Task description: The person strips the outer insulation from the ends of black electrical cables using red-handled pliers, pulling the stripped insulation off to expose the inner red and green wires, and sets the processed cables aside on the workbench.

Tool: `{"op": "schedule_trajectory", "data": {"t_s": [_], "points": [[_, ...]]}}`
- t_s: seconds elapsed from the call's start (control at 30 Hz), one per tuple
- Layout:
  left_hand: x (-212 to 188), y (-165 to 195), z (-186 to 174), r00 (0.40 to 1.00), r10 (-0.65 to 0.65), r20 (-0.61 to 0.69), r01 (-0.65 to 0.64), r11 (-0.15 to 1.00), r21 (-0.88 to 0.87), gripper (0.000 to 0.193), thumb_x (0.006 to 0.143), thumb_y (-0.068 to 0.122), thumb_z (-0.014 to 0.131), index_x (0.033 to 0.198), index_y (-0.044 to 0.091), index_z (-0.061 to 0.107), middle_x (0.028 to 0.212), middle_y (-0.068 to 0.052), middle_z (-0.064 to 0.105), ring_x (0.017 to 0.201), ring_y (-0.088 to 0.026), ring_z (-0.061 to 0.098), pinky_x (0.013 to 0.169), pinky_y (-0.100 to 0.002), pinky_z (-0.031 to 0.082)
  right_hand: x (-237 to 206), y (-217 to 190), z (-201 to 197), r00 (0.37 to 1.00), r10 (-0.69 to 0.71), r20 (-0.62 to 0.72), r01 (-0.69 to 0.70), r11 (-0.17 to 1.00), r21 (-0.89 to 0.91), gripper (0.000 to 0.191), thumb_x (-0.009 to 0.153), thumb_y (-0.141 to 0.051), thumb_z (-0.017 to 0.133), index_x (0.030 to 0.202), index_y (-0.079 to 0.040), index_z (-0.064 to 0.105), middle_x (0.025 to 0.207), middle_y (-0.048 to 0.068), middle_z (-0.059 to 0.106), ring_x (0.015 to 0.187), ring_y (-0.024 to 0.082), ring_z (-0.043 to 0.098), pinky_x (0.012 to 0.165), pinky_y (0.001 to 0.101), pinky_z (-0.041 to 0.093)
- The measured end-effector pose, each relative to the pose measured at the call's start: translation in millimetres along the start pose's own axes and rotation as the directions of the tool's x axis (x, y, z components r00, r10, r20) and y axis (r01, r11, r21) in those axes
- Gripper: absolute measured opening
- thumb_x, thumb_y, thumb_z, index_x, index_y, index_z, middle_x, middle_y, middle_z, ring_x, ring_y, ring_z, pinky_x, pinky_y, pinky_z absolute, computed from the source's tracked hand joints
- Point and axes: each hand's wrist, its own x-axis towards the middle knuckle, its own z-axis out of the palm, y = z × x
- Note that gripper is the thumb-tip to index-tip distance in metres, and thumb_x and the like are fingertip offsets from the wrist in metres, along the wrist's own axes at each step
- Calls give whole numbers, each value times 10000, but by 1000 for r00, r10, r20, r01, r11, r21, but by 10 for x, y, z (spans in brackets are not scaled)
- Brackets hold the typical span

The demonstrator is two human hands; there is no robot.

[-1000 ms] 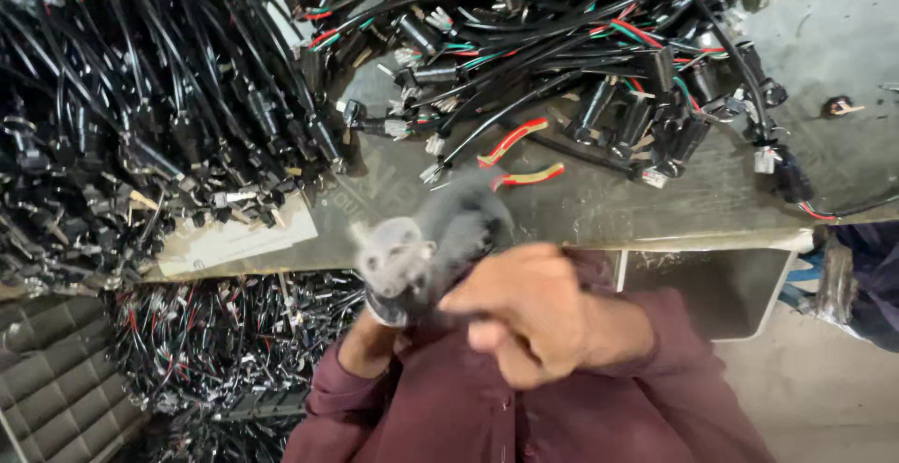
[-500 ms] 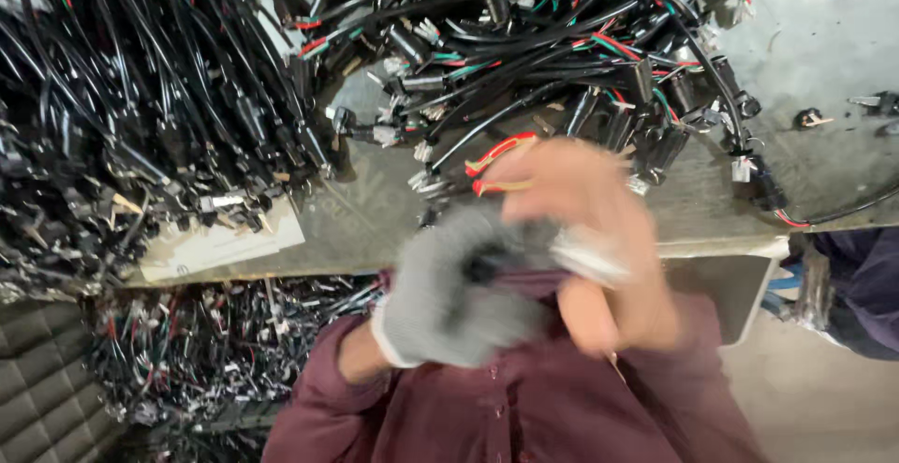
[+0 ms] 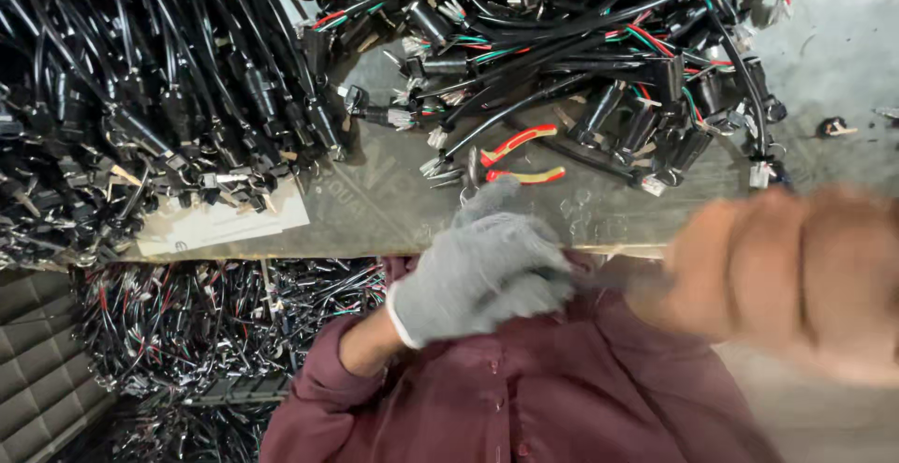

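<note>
My left hand point(image 3: 482, 271) wears a grey knit glove and hovers over the front edge of the workbench point(image 3: 375, 210), its fingers curled in and one finger raised. My right hand point(image 3: 796, 276) is bare, very close to the camera and badly blurred, at the right of the gloved hand. A dark blurred streak point(image 3: 609, 280) runs between the two hands; I cannot tell what it is. Pliers point(image 3: 515, 154) with red and yellow handles lie on the bench just beyond the gloved hand. My maroon shirt point(image 3: 524, 397) fills the bottom.
Heaps of black wire harnesses with coloured leads and white plugs cover the bench at the left point(image 3: 140, 79) and the back right point(image 3: 581, 42). A white paper sheet point(image 3: 225, 224) lies at the front edge. More harnesses point(image 3: 187, 332) sit below the bench beside a grey ribbed crate point(image 3: 37, 369).
My bare right hand has left the gloved hand and swung out to the right, close to the camera. The gloved left hand has stayed near the bench edge.
</note>
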Motion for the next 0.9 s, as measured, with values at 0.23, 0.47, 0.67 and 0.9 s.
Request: {"op": "schedule_trajectory", "data": {"t_s": [0.23, 0.47, 0.67, 0.9], "points": [[-55, -189, -152, 885, -458, 83, 211, 235, -949, 334, 1106, 376, 610, 1087, 43, 590, 918, 5, 596, 811, -98, 581, 713, -258, 475, 952, 910, 179, 870, 279, -407, -399, 882, -249, 690, 1162, -638, 350, 1026, 1, 571, 920, 129, 669, 710, 240, 586, 651, 349, 462], [15, -264, 17, 668, -612, -423, 304, 744, -595, 217, 1063, 114, 674, 1246, -2, 677, 1154, -49, 710, 1017, -94, 646, 874, -268, 549, -513, 1799, -279, 985, -158, -75, -38, 225, -974, 518, 1011, -104, 758, 1410, -121, 428, 1333, 81, 614, 1156, 210, 636, 1040, 328, 496], [-182, -360, 1, 720, -638, -272, 248, 604, -758, 233, 1046, 83, 662, 1266, 6, 670, 1190, -32, 711, 1026, -82, 641, 902, -261, 540, -690, 1813, -581, 875, 360, -324, -463, 818, -341, 438, 1050, -160, 622, 1431, 6, 482, 1173, 79, 621, 966, 133, 526, 823, 278, 432], [-210, -231, -179, 754, -549, -361, 359, 804, -474, 585, 866, 82, 853, 1368, -24, 573, 1073, -38, 745, 998, -108, 700, 915, -298, 580, -551, 1653, -442, 999, 41, 36, 9, 537, -843, 423, 981, 37, 530, 1394, -44, 487, 1276, 136, 643, 1225, 285, 596, 1115, 349, 467]]}}
